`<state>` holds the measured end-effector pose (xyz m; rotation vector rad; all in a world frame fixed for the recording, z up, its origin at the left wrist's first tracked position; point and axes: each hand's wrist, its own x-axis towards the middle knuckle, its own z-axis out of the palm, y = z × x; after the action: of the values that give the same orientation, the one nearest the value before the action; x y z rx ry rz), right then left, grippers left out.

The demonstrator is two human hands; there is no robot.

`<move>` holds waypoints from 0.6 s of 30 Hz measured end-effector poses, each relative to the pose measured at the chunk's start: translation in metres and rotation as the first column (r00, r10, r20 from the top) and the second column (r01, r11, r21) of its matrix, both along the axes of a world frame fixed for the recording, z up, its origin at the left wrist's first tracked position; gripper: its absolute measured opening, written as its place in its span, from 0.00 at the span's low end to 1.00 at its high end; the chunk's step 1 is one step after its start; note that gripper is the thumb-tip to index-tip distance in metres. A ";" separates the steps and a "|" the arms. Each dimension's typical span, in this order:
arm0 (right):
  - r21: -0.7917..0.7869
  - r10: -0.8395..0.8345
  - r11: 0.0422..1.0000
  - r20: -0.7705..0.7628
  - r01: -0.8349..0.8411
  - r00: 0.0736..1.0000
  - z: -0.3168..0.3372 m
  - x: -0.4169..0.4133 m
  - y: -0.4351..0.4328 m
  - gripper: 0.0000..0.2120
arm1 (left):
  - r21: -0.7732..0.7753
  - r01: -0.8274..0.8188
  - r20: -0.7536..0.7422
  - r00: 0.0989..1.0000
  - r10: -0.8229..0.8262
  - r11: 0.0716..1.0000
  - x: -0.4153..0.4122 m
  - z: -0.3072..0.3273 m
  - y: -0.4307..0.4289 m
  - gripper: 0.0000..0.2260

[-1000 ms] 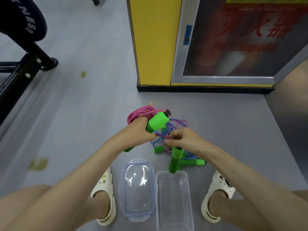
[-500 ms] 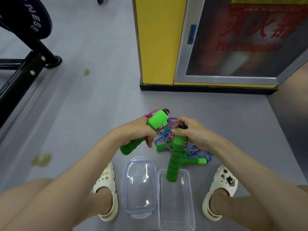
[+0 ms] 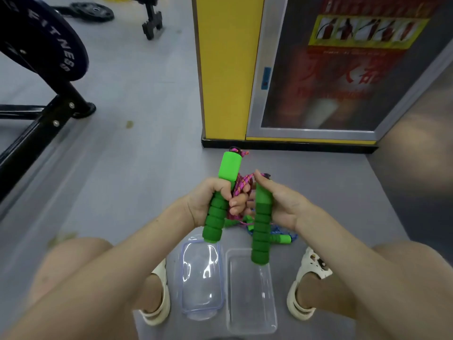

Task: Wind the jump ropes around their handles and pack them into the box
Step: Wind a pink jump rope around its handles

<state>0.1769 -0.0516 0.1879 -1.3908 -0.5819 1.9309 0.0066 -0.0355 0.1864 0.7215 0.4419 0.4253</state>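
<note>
Head view: the person squats on the grey floor. The left hand is wrapped round one green foam handle, held nearly upright. The right hand grasps the second green handle, thumb lying up along its top. The two handles stand just beside each other, and the pink rope is bunched between them, over the left fingers.

Below the hands, the clear box lies open between two cream sandals, its lid flat on the floor touching its left edge. The right handle's lower end hangs over the box's far rim. Another jump rope, blue with green handles, lies on the floor just behind the box.

Ahead, the black base edge of a yellow cabinet closes off the space near the handles. To the left the floor is open as far as a black frame carrying a weight plate.
</note>
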 end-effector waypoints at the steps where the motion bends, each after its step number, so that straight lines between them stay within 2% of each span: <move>1: 0.001 0.015 1.000 -0.078 -0.015 0.997 0.007 0.000 -0.006 0.17 | -0.008 0.010 0.047 0.999 -0.010 1.000 0.002 0.006 -0.005 0.14; 3: 0.023 0.004 1.000 -0.208 0.001 0.978 0.018 0.000 -0.022 0.19 | -0.021 0.022 0.091 0.996 -0.020 1.000 0.007 0.019 -0.015 0.14; 6: 0.076 -0.016 0.996 -0.292 0.040 0.956 0.025 -0.002 -0.041 0.16 | -0.030 0.007 0.065 0.998 -0.005 1.000 0.013 0.029 -0.029 0.16; 10: 0.076 -0.021 0.996 -0.275 0.044 0.961 0.024 -0.004 -0.061 0.17 | -0.036 -0.094 -0.033 0.995 0.093 0.995 0.012 0.028 -0.053 0.16; 12: 0.053 -0.003 0.998 -0.310 0.020 0.951 0.020 -0.006 -0.065 0.15 | -0.042 -0.182 -0.128 0.976 0.175 0.982 0.010 0.022 -0.061 0.13; 14: 0.043 0.015 0.999 -0.336 0.000 0.942 0.012 -0.009 -0.066 0.13 | -0.056 -0.241 -0.212 0.951 0.225 0.969 0.009 0.014 -0.067 0.15; 18: 0.030 0.082 0.997 -0.238 -0.077 0.968 -0.006 -0.003 -0.067 0.15 | -0.036 -0.187 -0.223 0.959 0.174 0.982 0.005 -0.002 -0.066 0.15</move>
<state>0.1738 -0.1184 0.1815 -1.1143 -0.5464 2.1119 0.0121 -0.1018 0.1843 0.6784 0.7293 0.5049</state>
